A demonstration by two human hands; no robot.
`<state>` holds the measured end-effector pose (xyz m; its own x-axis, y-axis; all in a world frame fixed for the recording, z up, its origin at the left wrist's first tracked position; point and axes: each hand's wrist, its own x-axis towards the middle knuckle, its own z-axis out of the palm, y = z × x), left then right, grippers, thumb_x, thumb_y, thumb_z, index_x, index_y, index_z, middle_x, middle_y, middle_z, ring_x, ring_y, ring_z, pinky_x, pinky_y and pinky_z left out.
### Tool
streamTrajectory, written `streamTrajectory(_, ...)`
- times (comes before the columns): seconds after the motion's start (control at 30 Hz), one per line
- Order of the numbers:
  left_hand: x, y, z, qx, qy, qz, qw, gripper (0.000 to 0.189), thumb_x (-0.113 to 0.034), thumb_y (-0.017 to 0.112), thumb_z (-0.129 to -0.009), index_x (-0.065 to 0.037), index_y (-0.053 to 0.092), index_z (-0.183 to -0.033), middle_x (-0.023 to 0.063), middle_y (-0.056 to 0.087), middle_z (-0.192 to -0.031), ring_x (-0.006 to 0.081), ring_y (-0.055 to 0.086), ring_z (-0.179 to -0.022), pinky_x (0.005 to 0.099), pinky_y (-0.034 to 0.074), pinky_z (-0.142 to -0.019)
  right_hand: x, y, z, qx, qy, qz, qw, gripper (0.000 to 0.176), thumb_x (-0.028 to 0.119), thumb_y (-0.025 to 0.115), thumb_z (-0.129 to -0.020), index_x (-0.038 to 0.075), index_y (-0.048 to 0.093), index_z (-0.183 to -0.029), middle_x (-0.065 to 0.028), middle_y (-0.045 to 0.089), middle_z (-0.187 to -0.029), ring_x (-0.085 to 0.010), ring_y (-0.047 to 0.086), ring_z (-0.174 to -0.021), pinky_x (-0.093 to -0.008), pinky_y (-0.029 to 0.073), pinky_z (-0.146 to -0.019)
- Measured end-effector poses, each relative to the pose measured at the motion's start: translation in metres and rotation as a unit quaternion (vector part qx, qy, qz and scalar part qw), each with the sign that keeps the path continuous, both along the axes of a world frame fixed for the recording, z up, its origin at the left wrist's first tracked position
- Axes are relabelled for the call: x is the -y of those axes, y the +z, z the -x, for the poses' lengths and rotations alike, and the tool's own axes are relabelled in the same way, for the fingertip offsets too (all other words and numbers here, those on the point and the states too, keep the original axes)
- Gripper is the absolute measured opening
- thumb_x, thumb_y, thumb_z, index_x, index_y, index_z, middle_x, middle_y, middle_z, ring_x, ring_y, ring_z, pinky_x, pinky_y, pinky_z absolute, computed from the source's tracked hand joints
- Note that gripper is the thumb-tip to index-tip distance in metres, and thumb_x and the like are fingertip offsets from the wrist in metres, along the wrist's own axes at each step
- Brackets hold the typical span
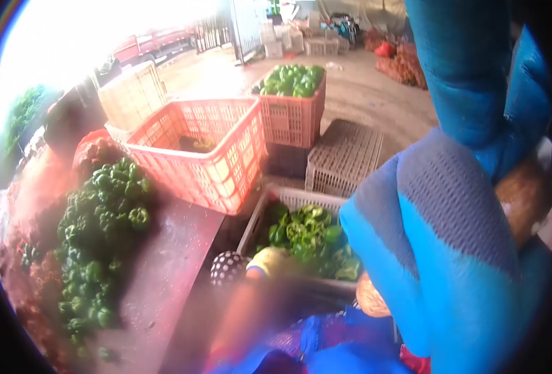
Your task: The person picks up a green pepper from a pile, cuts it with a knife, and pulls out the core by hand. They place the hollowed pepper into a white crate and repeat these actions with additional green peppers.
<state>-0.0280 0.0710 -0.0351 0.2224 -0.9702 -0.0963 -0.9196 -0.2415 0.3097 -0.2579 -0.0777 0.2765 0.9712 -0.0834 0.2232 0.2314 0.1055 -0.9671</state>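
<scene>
Close to the lens, a blue glove with grey textured patches covers my right hand (450,206); its fingers are bent. A brown rounded thing (372,296) shows beside those fingers, mostly hidden, and I cannot make out what it is. More blue glove (463,68) rises to the top edge. From below, a blurred bare forearm, seemingly mine, reaches to the near edge of a pale crate (260,221); my left hand (273,262), in a yellowish glove, has fingers I cannot make out. Cut and whole green peppers (310,230) lie in that crate.
Left, a heap of green peppers (101,230) lies on a metal-looking table (164,274). Beyond stand an orange crate (195,162), a crate of peppers (288,118) and an upturned grey crate (344,153). Red net sacks (404,65) lie at the back. Below is blue clothing (338,349).
</scene>
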Motion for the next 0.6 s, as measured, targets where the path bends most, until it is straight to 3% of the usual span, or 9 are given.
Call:
streamTrajectory(0.07,-0.012,0.029,0.023,-0.016,0.067,0.02,0.997,0.032,-0.032,0.059,-0.094,-0.016,0.074,-0.117,0.0112,0.074,-0.108,0.0287,0.071,-0.097,0.0418,0.057,-0.083,0.003,-0.005,-0.007,-0.001,0.01,-0.005,1.0,0.059,0.005,0.067,-0.09,-0.001,0.048,-0.145,-0.016,0.069,-0.115,-0.016,0.061,-0.057,-0.0262,0.047,-0.049)
streamTrajectory(0.23,0.009,0.003,-0.003,-0.078,0.156,-0.047,0.984,0.036,-0.037,0.056,-0.095,-0.014,0.073,-0.117,0.0137,0.074,-0.108,0.0316,0.07,-0.099,0.044,0.056,-0.086,0.008,-0.012,-0.03,-0.014,0.051,-0.008,0.999,0.062,0.004,0.068,-0.089,-0.001,0.045,-0.146,-0.0162,0.069,-0.115,-0.0156,0.06,-0.057,-0.0255,0.046,-0.048)
streamTrajectory(0.3,0.03,0.014,-0.014,-0.074,0.179,-0.043,0.98,0.038,-0.039,0.055,-0.096,-0.013,0.073,-0.117,0.0147,0.074,-0.108,0.0327,0.07,-0.1,0.0449,0.055,-0.087,0.007,-0.02,-0.043,-0.006,0.055,0.013,0.998,0.063,0.004,0.068,-0.088,-0.001,0.044,-0.147,-0.0163,0.068,-0.116,-0.0155,0.06,-0.056,-0.0252,0.045,-0.047)
streamTrajectory(0.4,0.051,0.019,-0.025,-0.064,0.193,-0.042,0.978,0.041,-0.042,0.054,-0.096,-0.012,0.072,-0.117,0.0162,0.074,-0.108,0.0344,0.07,-0.102,0.0463,0.054,-0.088,0.011,-0.024,-0.067,0.005,0.07,0.023,0.997,0.065,0.003,0.068,-0.088,-0.001,0.043,-0.148,-0.0164,0.068,-0.116,-0.0152,0.059,-0.056,-0.0248,0.045,-0.047)
streamTrajectory(0.6,0.026,-0.029,-0.02,-0.102,0.165,-0.005,0.981,0.048,-0.048,0.051,-0.098,-0.009,0.071,-0.117,0.0192,0.073,-0.109,0.0379,0.069,-0.105,0.049,0.053,-0.091,-0.013,0.013,-0.108,0.062,0.153,0.021,0.986,0.07,0.002,0.069,-0.087,-0.001,0.04,-0.15,-0.0167,0.068,-0.116,-0.0148,0.059,-0.055,-0.024,0.043,-0.046)
